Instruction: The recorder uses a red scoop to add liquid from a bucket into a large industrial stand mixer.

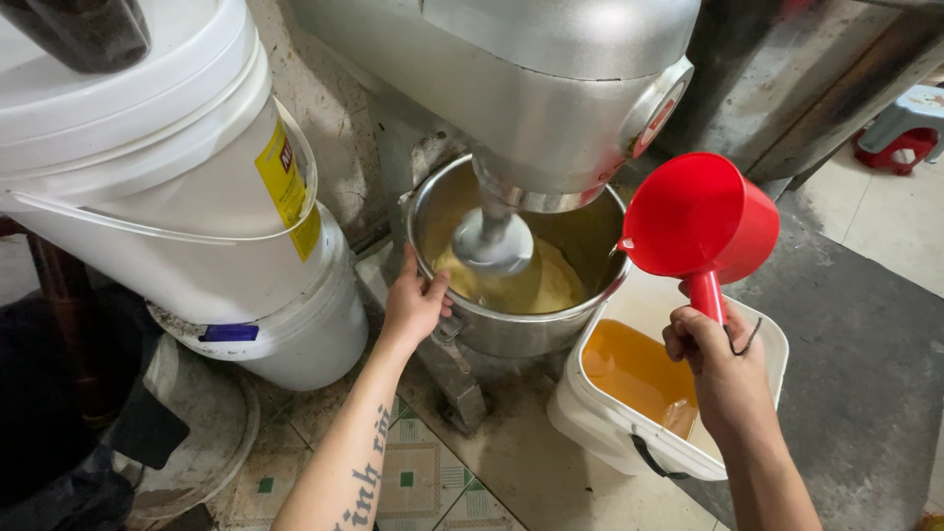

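Observation:
My right hand (723,369) grips the handle of a red plastic scoop (700,221), held tilted with its spout at the right rim of a steel mixing bowl (511,329). The bowl sits under a grey stand mixer (551,88) and holds pale yellow batter (536,285) around the beater. My left hand (413,305) rests on the bowl's left rim, fingers curled over the edge. Below the scoop stands a white square bucket (629,423) holding orange-yellow liquid (634,369).
Two stacked white round buckets (187,197) with a yellow label stand at the left. A black bag (59,413) lies at the lower left. Patterned floor tiles (423,482) run below; a dark mat (865,324) lies at the right, with a small stool (910,123) beyond.

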